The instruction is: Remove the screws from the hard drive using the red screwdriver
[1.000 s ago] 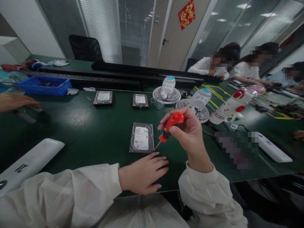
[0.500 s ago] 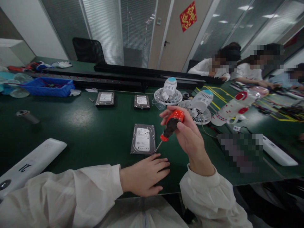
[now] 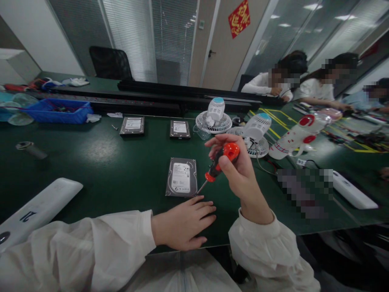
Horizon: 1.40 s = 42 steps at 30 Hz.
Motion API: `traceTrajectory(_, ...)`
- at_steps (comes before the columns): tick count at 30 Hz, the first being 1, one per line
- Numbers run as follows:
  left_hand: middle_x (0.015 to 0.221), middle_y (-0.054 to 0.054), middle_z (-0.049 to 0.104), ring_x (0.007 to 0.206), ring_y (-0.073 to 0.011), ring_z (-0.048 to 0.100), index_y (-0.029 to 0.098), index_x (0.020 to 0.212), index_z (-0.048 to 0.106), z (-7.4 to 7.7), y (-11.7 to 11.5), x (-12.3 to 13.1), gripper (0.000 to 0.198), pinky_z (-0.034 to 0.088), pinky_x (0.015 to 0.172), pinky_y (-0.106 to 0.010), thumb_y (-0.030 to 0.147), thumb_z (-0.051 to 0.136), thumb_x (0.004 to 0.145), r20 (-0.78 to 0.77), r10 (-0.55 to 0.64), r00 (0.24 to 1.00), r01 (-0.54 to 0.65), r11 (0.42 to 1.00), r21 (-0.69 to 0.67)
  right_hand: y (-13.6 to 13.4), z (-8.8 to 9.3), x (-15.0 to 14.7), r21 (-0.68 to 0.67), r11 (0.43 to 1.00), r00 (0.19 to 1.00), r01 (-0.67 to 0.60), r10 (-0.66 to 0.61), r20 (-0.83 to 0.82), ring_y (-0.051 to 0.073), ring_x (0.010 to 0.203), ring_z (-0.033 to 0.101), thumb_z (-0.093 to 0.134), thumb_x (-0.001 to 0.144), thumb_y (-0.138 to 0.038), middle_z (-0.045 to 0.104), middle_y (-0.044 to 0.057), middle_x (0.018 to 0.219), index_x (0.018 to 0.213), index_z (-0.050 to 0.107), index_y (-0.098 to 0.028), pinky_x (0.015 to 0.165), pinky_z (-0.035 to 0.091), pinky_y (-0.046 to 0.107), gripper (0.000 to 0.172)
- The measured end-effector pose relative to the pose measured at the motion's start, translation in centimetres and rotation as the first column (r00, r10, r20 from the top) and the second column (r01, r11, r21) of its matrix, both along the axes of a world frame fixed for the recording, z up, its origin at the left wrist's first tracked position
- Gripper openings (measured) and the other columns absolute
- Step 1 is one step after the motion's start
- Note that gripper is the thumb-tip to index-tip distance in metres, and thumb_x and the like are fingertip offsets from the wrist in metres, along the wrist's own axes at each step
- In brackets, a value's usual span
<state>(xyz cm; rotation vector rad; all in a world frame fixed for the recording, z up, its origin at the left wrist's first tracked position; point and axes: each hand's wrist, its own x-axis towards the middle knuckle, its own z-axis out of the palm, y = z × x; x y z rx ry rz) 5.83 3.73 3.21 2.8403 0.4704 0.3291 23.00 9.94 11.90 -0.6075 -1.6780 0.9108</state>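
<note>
My right hand (image 3: 237, 166) is wrapped round the red and black handle of a screwdriver (image 3: 215, 165). Its thin shaft slants down and left to the lower right corner of a hard drive (image 3: 181, 177), which lies label up on the green table (image 3: 121, 174). Flat on the table, fingers apart and pointing right, my left hand (image 3: 185, 223) rests just below the drive, its index fingertip close to the screwdriver's tip. Whether the tip sits in a screw is too small to tell.
Behind are two smaller drives (image 3: 132, 126) (image 3: 180, 129), white fans (image 3: 214, 115) and a blue tray (image 3: 57, 111). A flashlight-like cylinder (image 3: 32, 150) and white device (image 3: 39, 211) lie left. At right are a bottle (image 3: 291, 136), another white device (image 3: 354, 188) and people at work.
My right hand has turned on the screwdriver, so more of the red handle end shows. The left hand and the drive keep their places, while the whole view has shifted slightly.
</note>
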Motion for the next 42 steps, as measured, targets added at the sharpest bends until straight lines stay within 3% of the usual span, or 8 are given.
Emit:
traceTrajectory(5,0.149,-0.021,0.054,0.142,-0.0318,0.047,0.006,0.142,0.051,-0.1,0.0,0.1,0.058,0.028,0.123,-0.049,0.042,0.053,0.096,0.000,0.003,1.000,-0.003,1.000,-0.002,0.3,-0.1,0.3,-0.118,0.971,0.966,-0.208,0.185,-0.181,0.022,0.116,0.066,0.065,0.088,-0.029,0.062,0.005,0.136,0.127,0.056,-0.025,0.103,0.052,0.040,0.040)
traceTrajectory(8,0.149,-0.022,0.054,0.142,-0.0325,0.047,0.006,0.142,0.051,-0.1,0.0,0.1,0.058,0.027,0.123,-0.048,0.042,0.052,0.097,-0.003,0.004,1.000,-0.004,1.000,0.006,0.3,0.0,0.1,-0.111,0.976,0.972,-0.187,0.168,-0.165,0.019,0.103,0.072,0.064,0.091,-0.022,0.065,0.005,0.134,0.128,0.055,-0.026,0.094,0.057,0.037,0.038)
traceTrajectory(12,0.150,-0.022,0.053,0.142,-0.0329,0.047,0.006,0.142,0.051,0.0,0.0,0.0,0.058,0.027,0.123,-0.049,0.042,0.052,0.097,-0.006,0.004,1.000,-0.004,1.000,-0.005,0.3,-0.1,-0.3,-0.062,0.994,0.991,-0.086,0.079,-0.104,0.010,0.074,0.066,0.068,0.091,-0.026,0.065,-0.001,0.101,0.124,0.056,-0.025,0.076,0.058,0.028,0.035)
traceTrajectory(17,0.151,-0.021,0.053,0.144,-0.0322,0.045,0.006,0.143,0.050,-0.2,-0.1,0.0,0.058,0.025,0.124,-0.050,0.041,0.052,0.097,0.001,0.005,1.000,-0.005,1.000,-0.028,0.3,-0.1,-0.1,-0.129,0.966,0.968,-0.222,0.203,-0.150,0.015,0.095,0.067,0.059,0.096,-0.032,0.062,0.004,0.120,0.131,0.055,-0.024,0.090,0.057,0.033,0.036)
traceTrajectory(25,0.152,-0.020,0.051,0.145,-0.0326,0.044,0.006,0.144,0.049,-0.6,-0.2,0.0,0.058,0.024,0.124,-0.050,0.043,0.050,0.098,-0.018,0.001,1.000,-0.001,1.000,-0.005,0.5,0.0,-0.3,0.046,0.998,0.995,-0.040,0.044,-0.088,0.010,0.083,0.063,0.077,0.083,-0.020,0.062,-0.002,0.098,0.107,0.051,-0.025,0.077,0.054,0.028,0.036)
traceTrajectory(30,0.152,-0.020,0.052,0.144,-0.0323,0.044,0.006,0.143,0.050,-0.6,-0.2,0.0,0.058,0.024,0.124,-0.050,0.043,0.050,0.099,-0.015,0.009,1.000,-0.009,1.000,-0.001,0.4,-0.2,-0.1,0.073,0.997,1.000,-0.007,0.006,0.014,0.013,0.086,0.062,0.067,0.093,-0.029,0.066,-0.001,0.098,0.112,0.044,-0.026,0.072,0.052,0.030,0.030)
traceTrajectory(35,0.150,-0.020,0.054,0.143,-0.0316,0.045,0.007,0.142,0.052,-0.6,-0.2,0.0,0.056,0.025,0.124,-0.049,0.042,0.052,0.098,0.011,0.013,1.000,-0.013,1.000,0.001,0.4,-0.2,0.0,0.116,0.992,0.998,0.051,-0.046,-0.045,0.013,0.083,0.063,0.064,0.095,-0.035,0.067,-0.001,0.094,0.112,0.046,-0.026,0.070,0.053,0.031,0.026)
traceTrajectory(42,0.150,-0.020,0.054,0.144,-0.0312,0.045,0.006,0.141,0.052,-0.7,-0.3,-0.1,0.056,0.025,0.124,-0.049,0.041,0.053,0.097,0.027,0.014,1.000,-0.014,1.000,-0.007,-0.6,0.6,1.3,0.355,0.887,0.955,0.295,-0.263,-0.136,0.015,0.086,0.065,0.067,0.093,-0.031,0.068,0.000,0.097,0.112,0.049,-0.030,0.079,0.055,0.036,0.027)
